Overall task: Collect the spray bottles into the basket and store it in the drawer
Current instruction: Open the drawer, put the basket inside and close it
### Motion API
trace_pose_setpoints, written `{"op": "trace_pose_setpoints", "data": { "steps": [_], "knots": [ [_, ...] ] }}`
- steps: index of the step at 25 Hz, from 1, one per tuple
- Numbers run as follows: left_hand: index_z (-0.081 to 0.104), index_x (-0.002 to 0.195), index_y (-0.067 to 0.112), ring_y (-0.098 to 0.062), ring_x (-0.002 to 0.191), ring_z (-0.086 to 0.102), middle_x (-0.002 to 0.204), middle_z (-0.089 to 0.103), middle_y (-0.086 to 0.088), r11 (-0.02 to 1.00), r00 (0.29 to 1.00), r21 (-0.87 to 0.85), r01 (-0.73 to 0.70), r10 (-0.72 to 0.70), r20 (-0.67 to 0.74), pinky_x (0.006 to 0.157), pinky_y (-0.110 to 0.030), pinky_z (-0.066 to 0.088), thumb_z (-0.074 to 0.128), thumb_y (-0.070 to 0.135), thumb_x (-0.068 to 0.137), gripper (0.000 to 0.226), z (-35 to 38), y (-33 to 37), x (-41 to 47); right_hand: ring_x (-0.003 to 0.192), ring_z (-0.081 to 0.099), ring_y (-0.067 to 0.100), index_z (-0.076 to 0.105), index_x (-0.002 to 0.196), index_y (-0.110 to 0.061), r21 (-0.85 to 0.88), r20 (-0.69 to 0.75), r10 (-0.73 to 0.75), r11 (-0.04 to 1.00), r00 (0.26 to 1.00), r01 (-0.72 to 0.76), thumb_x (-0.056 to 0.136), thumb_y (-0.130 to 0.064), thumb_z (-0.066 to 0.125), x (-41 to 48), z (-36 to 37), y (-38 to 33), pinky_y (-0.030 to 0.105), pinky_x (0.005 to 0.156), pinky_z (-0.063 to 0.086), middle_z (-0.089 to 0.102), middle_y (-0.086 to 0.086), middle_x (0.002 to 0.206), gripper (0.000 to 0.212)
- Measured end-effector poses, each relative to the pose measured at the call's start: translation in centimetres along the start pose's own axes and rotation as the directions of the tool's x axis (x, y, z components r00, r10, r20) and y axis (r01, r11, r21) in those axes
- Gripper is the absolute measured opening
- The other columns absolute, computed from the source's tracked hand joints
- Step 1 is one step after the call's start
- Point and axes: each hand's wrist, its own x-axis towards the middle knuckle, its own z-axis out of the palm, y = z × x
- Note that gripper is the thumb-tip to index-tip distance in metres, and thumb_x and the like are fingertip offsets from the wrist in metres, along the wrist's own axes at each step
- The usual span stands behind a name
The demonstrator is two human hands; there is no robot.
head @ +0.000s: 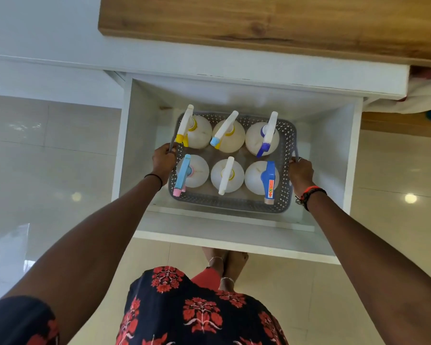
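Note:
A grey perforated basket sits inside the open white drawer. Several white spray bottles stand upright in it in two rows, among them one with a yellow nozzle at the back left and one with a blue trigger head at the front right. My left hand grips the basket's left handle. My right hand grips the right handle. Whether the basket rests on the drawer floor or hangs just above it is unclear.
A wooden countertop overhangs the white cabinet above the drawer. Glossy pale floor tiles spread on both sides. My feet stand just below the drawer's front panel. Folded cloth lies at the right edge.

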Motion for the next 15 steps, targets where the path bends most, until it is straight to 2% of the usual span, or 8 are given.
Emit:
{"op": "trace_pose_setpoints", "data": {
  "steps": [3,6,11,15],
  "knots": [
    [0.066,0.111,0.005,-0.023,0.087,0.053,0.091,0.059,-0.009,1.000,1.000,-0.017,0.009,-0.009,-0.009,0.083,-0.039,0.051,0.044,0.009,0.094,0.028,0.6,-0.5,1.1,0.110,0.061,0.036,0.064,0.110,0.005,0.005,0.011,0.006,1.000,1.000,-0.006,0.098,-0.018,0.041,1.1,1.0,0.4,0.029,0.079,0.043,0.065,0.023,0.117,0.034],
    [0.066,0.111,0.005,-0.023,0.089,0.054,0.094,0.060,-0.008,0.999,1.000,-0.039,0.021,-0.021,-0.006,0.092,-0.047,0.052,0.042,0.010,0.096,0.029,1.1,-1.1,1.9,0.108,0.062,0.035,0.065,0.109,0.002,0.032,0.031,0.016,0.999,0.999,-0.017,0.097,-0.018,0.043,2.0,1.7,0.8,0.030,0.080,0.044,0.066,0.022,0.116,0.033],
    [0.066,0.107,0.009,-0.022,0.090,0.056,0.095,0.061,-0.010,0.998,1.000,-0.059,0.001,-0.002,-0.019,0.095,-0.048,0.052,0.041,0.011,0.098,0.026,1.9,-1.7,2.7,0.103,0.063,0.034,0.066,0.106,0.001,0.056,0.041,0.025,0.998,0.999,-0.027,0.095,-0.019,0.045,3.4,2.8,1.1,0.031,0.080,0.046,0.068,0.021,0.112,0.031],
    [0.064,0.117,0.006,-0.022,0.096,0.058,0.114,0.065,-0.019,0.998,1.000,-0.059,-0.005,0.003,-0.021,0.096,-0.049,0.052,0.042,0.013,0.098,0.030,1.9,-2.2,3.2,0.097,0.062,0.030,0.066,0.110,0.001,0.050,0.063,0.033,0.998,0.997,-0.036,0.095,-0.017,0.044,4.3,3.2,1.4,0.034,0.083,0.048,0.067,0.018,0.109,0.033]
  ]
}}
